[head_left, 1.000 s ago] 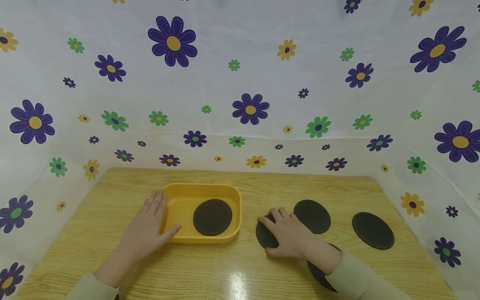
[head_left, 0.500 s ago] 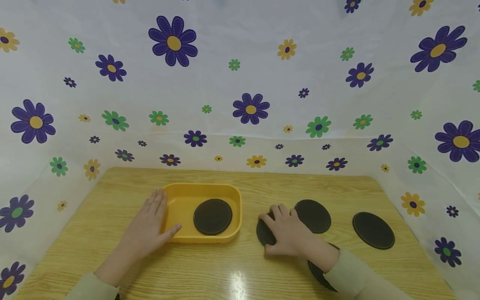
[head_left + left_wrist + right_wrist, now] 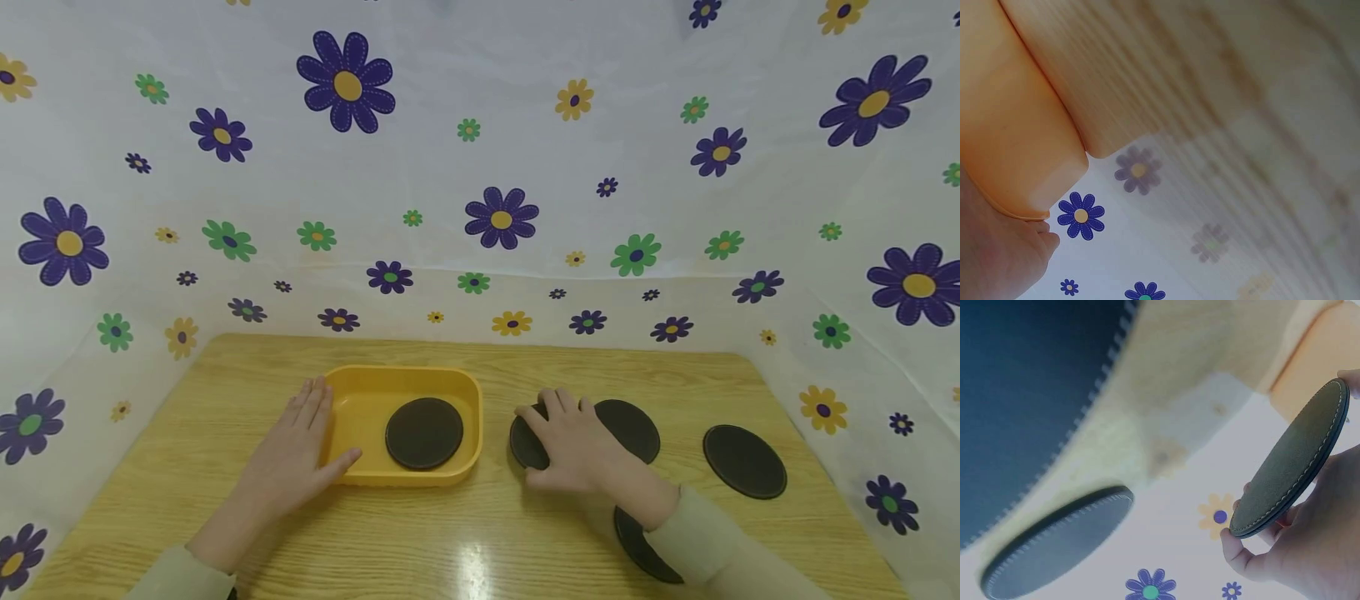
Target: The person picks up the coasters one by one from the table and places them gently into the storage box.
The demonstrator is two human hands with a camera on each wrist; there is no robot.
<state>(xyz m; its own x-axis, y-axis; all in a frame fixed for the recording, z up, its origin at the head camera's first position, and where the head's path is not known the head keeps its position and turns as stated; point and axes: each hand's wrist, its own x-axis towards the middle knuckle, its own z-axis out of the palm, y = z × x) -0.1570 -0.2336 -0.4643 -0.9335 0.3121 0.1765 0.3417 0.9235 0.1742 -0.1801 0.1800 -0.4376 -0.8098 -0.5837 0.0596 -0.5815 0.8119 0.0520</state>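
The right hand (image 3: 573, 450) hides parts of the held disc (image 3: 528, 443) and the neighbouring disc (image 3: 632, 425). Toward the near right corner of the table (image 3: 390, 533), a sleeve (image 3: 701, 537) covers part of another disc (image 3: 636, 546). The near edge is cut off; in the left wrist view the surface blurs.

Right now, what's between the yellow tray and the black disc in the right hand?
In the head view, only bare tabletop shows between the yellow tray and the black disc the right hand grips.

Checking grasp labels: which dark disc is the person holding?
The disc just right of the yellow tray, gripped by the right hand and raised; the other four lie flat, one in the tray, three on the table.
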